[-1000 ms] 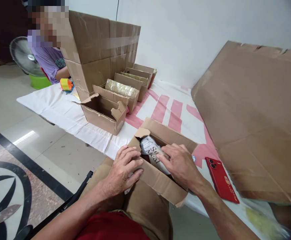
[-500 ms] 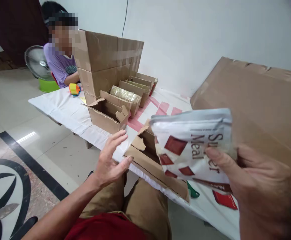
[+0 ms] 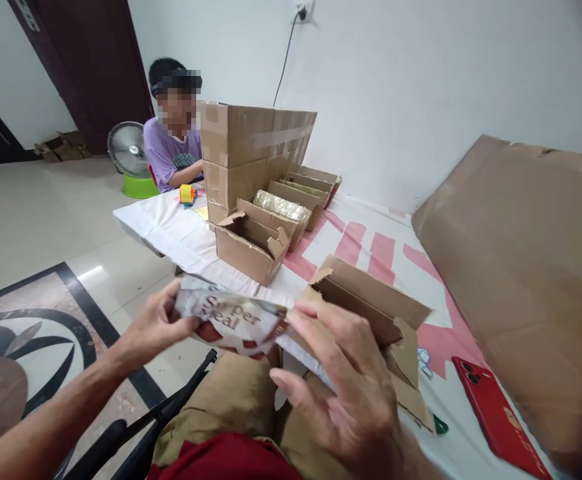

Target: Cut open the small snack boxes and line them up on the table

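Note:
Both my hands hold a white and red food pouch printed "Super Meal", lying flat in front of me above my knees. My left hand pinches its left end. My right hand grips its right end with thumb and forefinger, the other fingers spread. Just beyond the pouch an open small cardboard box sits at the near edge of the table, and its inside is hidden from me.
A white and red cloth covers the table. A row of small open boxes runs back beside a tall carton. A red phone lies at the right under a large flat cardboard sheet. Another person sits at the far end.
The pouch came out of the near box, rose in my right hand, then dropped to the left. My left hand left the box and took the pouch's left end.

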Tool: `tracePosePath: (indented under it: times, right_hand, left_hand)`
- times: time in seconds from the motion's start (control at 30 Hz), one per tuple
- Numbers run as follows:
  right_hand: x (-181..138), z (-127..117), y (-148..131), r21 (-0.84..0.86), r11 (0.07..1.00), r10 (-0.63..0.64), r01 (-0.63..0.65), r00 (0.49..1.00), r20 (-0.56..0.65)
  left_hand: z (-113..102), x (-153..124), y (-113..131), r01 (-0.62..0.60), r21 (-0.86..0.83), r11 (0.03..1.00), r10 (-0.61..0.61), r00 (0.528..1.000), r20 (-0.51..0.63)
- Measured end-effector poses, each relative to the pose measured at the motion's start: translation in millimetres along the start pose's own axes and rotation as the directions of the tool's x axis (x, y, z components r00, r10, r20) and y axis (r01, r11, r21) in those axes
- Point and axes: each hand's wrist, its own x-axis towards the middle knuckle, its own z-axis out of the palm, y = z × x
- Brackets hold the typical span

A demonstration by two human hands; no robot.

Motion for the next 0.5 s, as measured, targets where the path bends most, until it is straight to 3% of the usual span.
tracePosePath:
  times: [0.1, 0.2, 0.27, 0.33, 0.4, 0.5]
  right_hand:
    - [-37, 47, -13, 0.144, 0.971, 0.195, -0.191, 0.981, -0.012]
    - [-66, 107, -11, 0.187, 0.862, 0.459, -0.471, 0.882, 0.105]
    - [-69, 143, 2, 0.254, 0.724, 0.608, -0.641, 0.767, 0.205]
    - [-62, 169, 22, 0.335, 0.6, 0.672, -0.726, 0.685, 0.281]
    - [-52, 186, 44, 0.382, 0.545, 0.71, -0.746, 0.653, 0.264]
    - [-40, 203, 76, 0.357, 0.546, 0.769, -0.758, 0.622, 0.147]
  left_hand:
    - [-42, 7, -25, 0.11, -0.085, 0.99, -0.124, 0.976, -0.176]
    - [-58, 15, -52, 0.15, -0.141, 0.979, -0.181, 0.953, -0.245]
    - [-55, 27, -68, 0.136, -0.151, 0.979, -0.17, 0.956, -0.24]
    - [-45, 46, -82, 0.12, -0.146, 0.982, -0.147, 0.97, -0.191]
    - [-36, 70, -92, 0.109, -0.121, 0.987, -0.125, 0.983, -0.136]
    - [-24, 114, -104, 0.038, -0.096, 0.995, -0.047, 0.994, -0.095]
